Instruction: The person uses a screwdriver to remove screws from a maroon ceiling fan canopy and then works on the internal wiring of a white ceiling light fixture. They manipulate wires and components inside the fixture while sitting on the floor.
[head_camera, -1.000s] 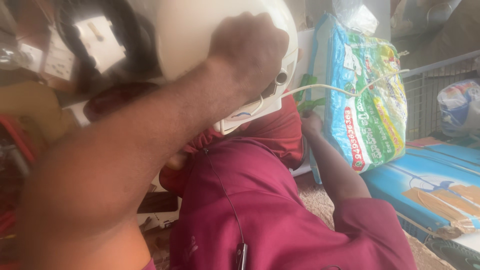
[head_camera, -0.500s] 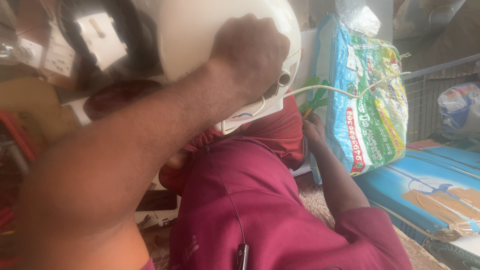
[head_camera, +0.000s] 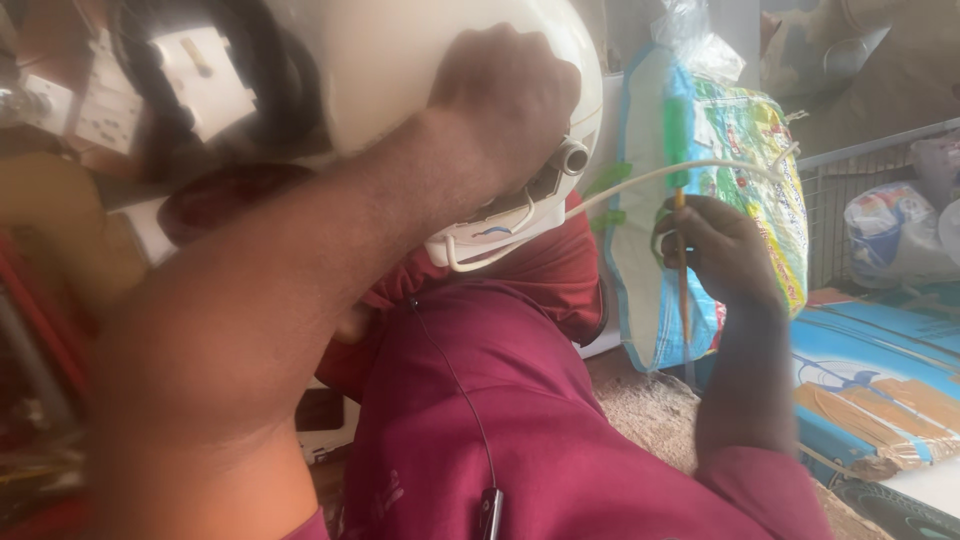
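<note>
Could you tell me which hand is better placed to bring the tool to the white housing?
Right, probably: the right hand grips the green-handled tool beside the white housing, while the left hand grips that housing, steadying it.

Cluttered room — wire rack (head_camera: 880, 200), printed sack (head_camera: 740, 160), blue carton (head_camera: 880, 370), white sockets (head_camera: 100, 110).

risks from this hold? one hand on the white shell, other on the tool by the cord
1. The right hand holds a screwdriver upright right beside the white cord; a slip could nick the cord.
2. Only the left hand pins the white housing on the lap; it may roll or slide off.
3. The cord runs taut-looking from the housing; a tug could strain its entry point.
</note>
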